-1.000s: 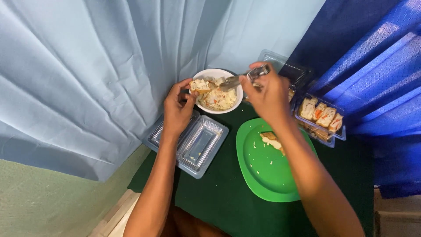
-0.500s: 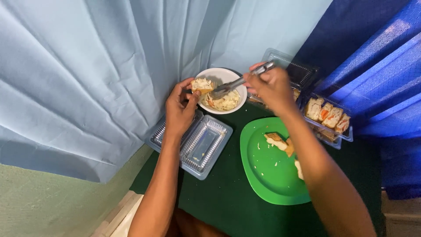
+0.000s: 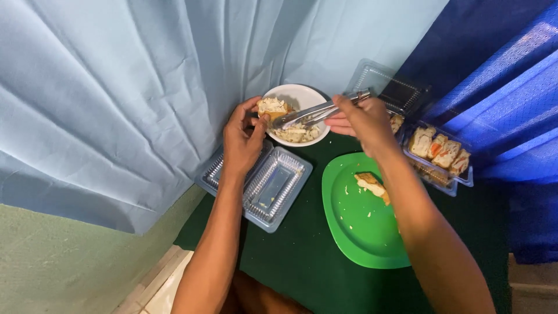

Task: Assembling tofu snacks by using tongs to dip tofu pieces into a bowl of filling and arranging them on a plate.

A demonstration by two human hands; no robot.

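Cake piece (image 3: 272,108) pinched by left hand (image 3: 244,139)

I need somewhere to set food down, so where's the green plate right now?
The green plate lies on the dark green table, under the right forearm, between two clear plastic trays.

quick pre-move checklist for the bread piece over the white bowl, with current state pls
1. Left hand grips the bread piece with filling on top: ok.
2. Bread piece sits over the white bowl, so crumbs fall inside: ok.
3. Right hand holds the metal utensils, tips at the bread: ok.
4. Filling left in the bowl: ok, some shows.
5. Green plate has bare room beside the piece already on it: ok.
6. Whether the utensils are a fork, a spoon or both: cannot tell.
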